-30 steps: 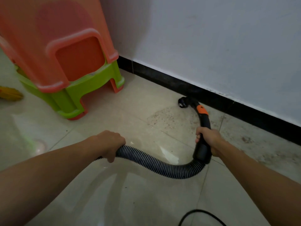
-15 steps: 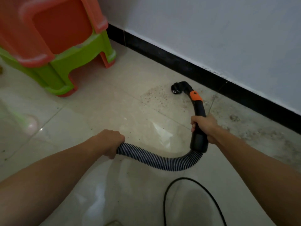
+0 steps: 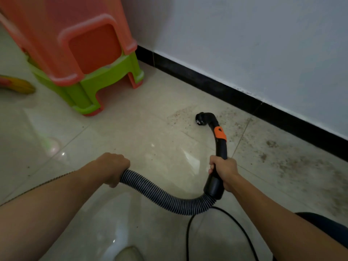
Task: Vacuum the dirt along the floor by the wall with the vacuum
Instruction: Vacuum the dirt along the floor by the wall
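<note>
The nozzle [image 3: 200, 119] is being drawn back from the skirting [image 3: 226, 91] onto the dirt [image 3: 301, 172]. The wand [image 3: 221, 147] is being gripped by the right hand [image 3: 225, 170], the hose [image 3: 160, 196] by the left hand [image 3: 113, 166]. Grime rightward is being left for later.

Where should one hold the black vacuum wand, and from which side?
Probably the straight black shaft below the orange collar, from the right, as the right hand does: it is round, easy to wrap, leaving the curved nozzle free over the dirt.

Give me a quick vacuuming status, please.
Left hand grips hose, right hand grips wand. Nozzle over dirt by baseboard. Stools off left, not blocking.
</note>
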Action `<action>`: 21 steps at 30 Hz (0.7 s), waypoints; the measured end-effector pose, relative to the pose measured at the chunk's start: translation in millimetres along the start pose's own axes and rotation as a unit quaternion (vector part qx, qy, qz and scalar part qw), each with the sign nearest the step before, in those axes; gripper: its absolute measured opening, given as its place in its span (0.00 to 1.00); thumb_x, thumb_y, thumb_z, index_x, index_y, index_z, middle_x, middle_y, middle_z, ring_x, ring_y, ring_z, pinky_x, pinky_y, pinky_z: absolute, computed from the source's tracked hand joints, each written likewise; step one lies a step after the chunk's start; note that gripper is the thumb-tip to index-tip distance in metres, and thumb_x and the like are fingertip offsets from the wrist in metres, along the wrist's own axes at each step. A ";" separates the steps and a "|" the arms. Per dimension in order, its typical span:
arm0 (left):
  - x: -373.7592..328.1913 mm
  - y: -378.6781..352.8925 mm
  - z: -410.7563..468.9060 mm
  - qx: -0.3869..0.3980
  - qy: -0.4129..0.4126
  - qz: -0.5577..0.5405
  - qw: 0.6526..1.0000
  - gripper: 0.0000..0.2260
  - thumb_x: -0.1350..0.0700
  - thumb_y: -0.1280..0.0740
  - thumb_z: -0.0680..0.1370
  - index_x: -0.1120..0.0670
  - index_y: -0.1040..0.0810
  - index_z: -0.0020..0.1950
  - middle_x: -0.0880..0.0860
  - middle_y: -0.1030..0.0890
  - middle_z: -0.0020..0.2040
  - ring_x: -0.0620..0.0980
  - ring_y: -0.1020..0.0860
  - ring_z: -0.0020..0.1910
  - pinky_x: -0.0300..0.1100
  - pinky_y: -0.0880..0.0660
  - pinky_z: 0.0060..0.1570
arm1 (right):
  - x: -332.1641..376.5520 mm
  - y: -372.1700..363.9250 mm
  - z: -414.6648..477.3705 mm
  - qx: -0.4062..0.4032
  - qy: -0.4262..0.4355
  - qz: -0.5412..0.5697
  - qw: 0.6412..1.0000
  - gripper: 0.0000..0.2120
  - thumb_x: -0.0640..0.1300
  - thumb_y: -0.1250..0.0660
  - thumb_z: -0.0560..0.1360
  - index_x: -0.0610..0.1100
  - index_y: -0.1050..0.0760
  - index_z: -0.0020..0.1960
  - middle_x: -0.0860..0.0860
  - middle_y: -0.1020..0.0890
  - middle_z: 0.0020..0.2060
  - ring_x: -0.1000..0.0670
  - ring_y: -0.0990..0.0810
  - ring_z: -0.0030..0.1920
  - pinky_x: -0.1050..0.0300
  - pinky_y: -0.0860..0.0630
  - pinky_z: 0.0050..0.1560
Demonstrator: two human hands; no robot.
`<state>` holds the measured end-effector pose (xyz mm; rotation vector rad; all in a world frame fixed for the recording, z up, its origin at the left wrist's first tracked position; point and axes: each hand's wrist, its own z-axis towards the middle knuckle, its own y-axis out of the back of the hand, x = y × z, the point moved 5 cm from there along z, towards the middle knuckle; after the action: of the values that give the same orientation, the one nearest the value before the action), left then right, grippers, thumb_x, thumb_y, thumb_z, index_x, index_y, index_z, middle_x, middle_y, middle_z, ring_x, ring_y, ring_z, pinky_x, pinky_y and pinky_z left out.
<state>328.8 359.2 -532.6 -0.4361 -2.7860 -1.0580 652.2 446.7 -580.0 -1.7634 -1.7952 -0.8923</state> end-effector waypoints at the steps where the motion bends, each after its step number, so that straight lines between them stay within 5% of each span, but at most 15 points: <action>1: -0.5 -6.0 -4.7 0.003 0.002 -0.005 1.000 0.17 0.55 0.25 0.69 0.50 0.25 0.55 0.50 0.21 0.52 0.50 0.21 0.49 0.41 0.29 0.42 | -2.9 -2.6 -1.3 0.011 -0.004 -0.009 1.000 0.06 0.33 0.32 0.65 0.37 0.25 0.41 0.47 0.24 0.23 0.50 0.26 0.21 0.58 0.25 0.26; 6: -0.1 -30.8 -30.6 0.016 0.014 -0.008 1.000 0.17 0.54 0.28 0.71 0.49 0.27 0.57 0.51 0.23 0.54 0.50 0.22 0.51 0.41 0.28 0.45 | -5.0 -5.7 -4.8 -0.024 0.007 0.007 1.000 0.08 0.34 0.32 0.66 0.37 0.25 0.45 0.47 0.23 0.24 0.50 0.26 0.22 0.57 0.23 0.29; 9: 7.5 -29.2 -31.8 0.039 0.042 -0.023 0.998 0.20 0.54 0.24 0.68 0.51 0.25 0.58 0.52 0.21 0.54 0.51 0.21 0.51 0.42 0.26 0.46 | -6.8 -14.3 -15.7 0.027 -0.007 -0.021 0.999 0.05 0.34 0.32 0.65 0.38 0.25 0.41 0.46 0.24 0.24 0.49 0.25 0.23 0.57 0.23 0.29; 18: -32.7 -7.0 5.6 0.044 -0.030 -0.020 0.998 0.17 0.57 0.21 0.65 0.54 0.20 0.51 0.52 0.20 0.43 0.52 0.20 0.41 0.43 0.25 0.39 | 6.8 17.5 -22.4 0.022 0.011 -0.102 0.994 0.05 0.33 0.31 0.63 0.37 0.26 0.38 0.45 0.24 0.24 0.48 0.26 0.23 0.56 0.23 0.31; 21: -24.2 -4.5 10.1 0.059 -0.022 -0.009 0.998 0.19 0.55 0.20 0.65 0.56 0.18 0.53 0.53 0.16 0.47 0.53 0.18 0.45 0.44 0.23 0.42 | -6.5 10.9 -24.6 0.020 0.019 -0.089 0.996 0.05 0.33 0.31 0.64 0.37 0.26 0.37 0.45 0.24 0.24 0.47 0.25 0.23 0.54 0.23 0.33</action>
<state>350.1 357.4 -548.3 -0.4250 -2.8772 -0.8906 660.7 424.0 -566.6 -1.5710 -1.9544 -0.9453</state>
